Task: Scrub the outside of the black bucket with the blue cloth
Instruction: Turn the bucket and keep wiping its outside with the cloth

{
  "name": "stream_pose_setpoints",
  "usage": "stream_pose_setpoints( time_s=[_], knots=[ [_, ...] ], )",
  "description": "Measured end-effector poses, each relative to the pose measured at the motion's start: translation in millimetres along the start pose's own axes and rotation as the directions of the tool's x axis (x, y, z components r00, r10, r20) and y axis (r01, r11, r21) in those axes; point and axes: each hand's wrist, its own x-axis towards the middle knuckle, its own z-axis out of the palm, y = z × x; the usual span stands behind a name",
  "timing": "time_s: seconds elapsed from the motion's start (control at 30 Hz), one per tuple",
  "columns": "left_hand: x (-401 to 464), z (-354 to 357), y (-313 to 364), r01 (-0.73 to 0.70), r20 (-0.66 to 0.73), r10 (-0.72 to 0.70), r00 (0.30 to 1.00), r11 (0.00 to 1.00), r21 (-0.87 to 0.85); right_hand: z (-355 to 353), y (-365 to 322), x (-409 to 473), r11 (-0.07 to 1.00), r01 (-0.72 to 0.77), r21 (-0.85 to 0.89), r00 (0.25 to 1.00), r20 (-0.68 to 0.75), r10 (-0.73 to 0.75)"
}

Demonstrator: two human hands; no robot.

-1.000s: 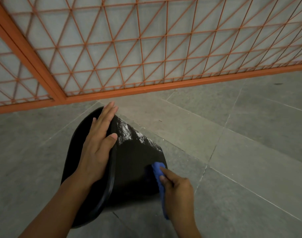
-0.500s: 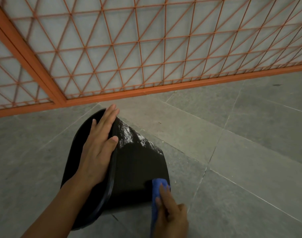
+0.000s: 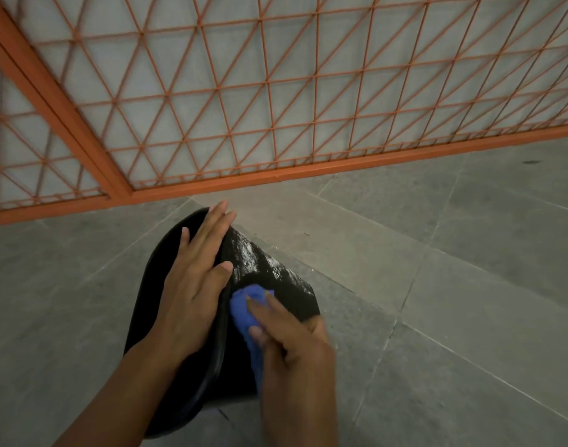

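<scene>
The bucket (image 3: pixel 277 287) lies tipped on its side on the floor (image 3: pixel 453 317), low in the view at about 6 o'clock from frame centre, its mouth turned toward 9 o'clock and its base toward 3. Lying this way, it offers the outer wall upward, which is the face the task wants scrubbed. White smears (soap or dried residue, I cannot tell which) streak the wall toward 1 o'clock, so that patch probably remains to be worked.

The cloth (image 3: pixel 243 309) is bunched against the wall just beside the rim (image 3: pixel 218 359). The right hand (image 3: pixel 292 350) pins it there with its fingers laid out over it and the thumb tucked against the cloth's near side, so the hold looks like a press with a light pinch, suited to rubbing hard without the cloth sliding out.

The left hand (image 3: pixel 192 291) lies flat and relaxed across the rim, fingers straight and pointing toward 1 o'clock, thumb over onto the outer wall. It grips nothing; it most likely serves as a brace, since a round bucket on its side would roll or skid under the scrubbing.

Beyond the bucket, at 12 o'clock, an orange grille (image 3: pixel 276 91) stands along the floor's far edge, well apart from the work.
</scene>
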Motion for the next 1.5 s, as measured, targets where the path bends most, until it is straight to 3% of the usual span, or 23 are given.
stream_pose_setpoints(
  time_s=[0.17,0.3,0.43,0.57,0.7,0.8,0.9,0.97,1.03,1.2,1.3,1.4,1.5],
  knots=[
    [2,3,7,0.003,0.013,-0.004,1.000,0.999,0.041,-2,-3,35,0.986,-0.161,-0.046,0.986,0.031,0.163],
    [3,5,9,-0.032,0.025,0.031,0.999,0.998,0.052,-1,-5,21,0.989,-0.150,0.000,0.983,-0.102,0.150],
    [5,2,6,0.033,0.013,-0.034,0.999,0.999,0.035,4,-8,40,0.982,-0.151,-0.115,0.989,-0.028,0.148],
    [2,3,5,0.023,0.006,-0.023,1.000,1.000,0.005,-1,-11,15,0.995,-0.026,-0.099,0.999,-0.039,0.022],
    [2,3,5,0.044,-0.002,-0.044,0.999,0.999,-0.007,3,-10,45,0.989,-0.113,-0.098,0.992,0.041,0.117],
    [6,4,10,0.038,-0.026,-0.039,0.999,0.998,-0.059,0,-8,43,0.991,-0.092,-0.102,0.994,0.045,0.097],
    [12,0,4,0.082,-0.108,-0.096,0.990,0.989,-0.126,1,1,20,0.990,-0.117,-0.082,0.993,-0.037,0.114],
    [11,0,-2,0.154,-0.083,-0.164,0.983,0.981,-0.119,5,7,15,0.975,-0.149,-0.163,0.988,-0.058,0.141],
    [9,2,-4,0.215,-0.033,-0.221,0.975,0.969,-0.125,7,5,17,0.958,-0.129,-0.256,0.990,0.023,0.139],
    [12,7,3,0.156,0.011,-0.156,0.988,0.988,-0.013,2,-5,56,0.974,-0.154,-0.165,0.982,0.087,0.170],
    [13,8,11,0.129,0.020,-0.130,0.991,0.991,0.046,-1,-7,54,0.971,-0.207,-0.115,0.977,0.035,0.213],
    [12,8,14,0.117,0.027,-0.118,0.993,0.992,0.045,-1,-11,43,0.986,-0.163,-0.040,0.987,0.003,0.163],
    [13,7,14,0.131,0.023,-0.133,0.991,0.989,0.075,-3,-7,65,0.978,-0.191,-0.078,0.979,0.058,0.196]
  ],
)
